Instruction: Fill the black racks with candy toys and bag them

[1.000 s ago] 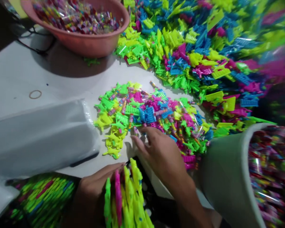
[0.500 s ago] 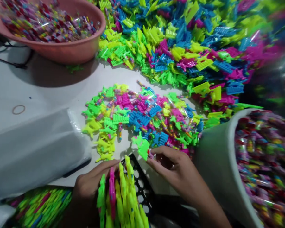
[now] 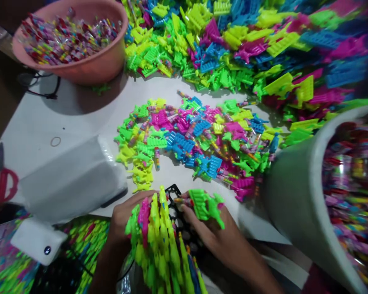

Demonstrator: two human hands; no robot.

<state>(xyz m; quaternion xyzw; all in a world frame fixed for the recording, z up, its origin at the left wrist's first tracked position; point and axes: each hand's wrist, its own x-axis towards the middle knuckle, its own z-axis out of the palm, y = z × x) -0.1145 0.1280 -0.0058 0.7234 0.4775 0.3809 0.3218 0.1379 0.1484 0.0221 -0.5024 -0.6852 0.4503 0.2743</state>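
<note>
My right hand point(image 3: 214, 232) pinches a bright green plastic toy point(image 3: 204, 204) with comb-like ridges and an animal shape, joined to a small candy-filled tube point(image 3: 183, 201). The tube points left, close over the black perforated tray point(image 3: 173, 191). A row of upright yellow, green and pink toys point(image 3: 161, 237) stands along the tray, hiding much of it. On the left side, my left hand point(image 3: 122, 214) is closed around the tray's edge, its fingertips covered by the toys. Just beyond lies a loose heap of toys with candy tubes point(image 3: 184, 143).
A pink basin point(image 3: 88, 67) of candy tubes stands at the back left. A big pile of toys point(image 3: 221, 45) fills the back. At right is a pale bucket point(image 3: 294, 171) of tubes. Left are a plastic-wrapped packet point(image 3: 76, 175), red-handled scissors point(image 3: 1, 183) and a white box-like object point(image 3: 37, 241).
My right hand has brought the green toy down and toward the tray, turning it so the tube points left. The view has shifted, showing the scissors and white object at left.
</note>
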